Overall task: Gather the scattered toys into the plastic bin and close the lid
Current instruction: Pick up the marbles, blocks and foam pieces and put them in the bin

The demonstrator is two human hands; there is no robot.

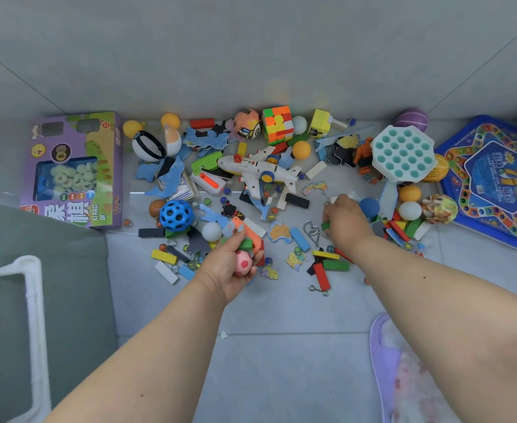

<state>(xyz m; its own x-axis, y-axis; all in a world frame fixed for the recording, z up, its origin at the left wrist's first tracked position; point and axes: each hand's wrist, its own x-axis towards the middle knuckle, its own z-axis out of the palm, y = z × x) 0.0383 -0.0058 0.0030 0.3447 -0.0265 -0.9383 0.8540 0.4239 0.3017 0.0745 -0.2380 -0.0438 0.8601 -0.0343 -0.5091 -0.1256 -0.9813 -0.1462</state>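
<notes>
Toys (260, 172) — one airplane, two hands (231, 264)

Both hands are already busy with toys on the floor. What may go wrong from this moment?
1. The left hand holds a pink ball with red patches plus a green wooden block and other pieces; the round ball may slip out if more is added.
2. Small glass marbles lie loose on the smooth grey tile floor and could roll away when nudged.
3. The right hand pinches a small green block among crowded pieces, which may scatter.
</notes>
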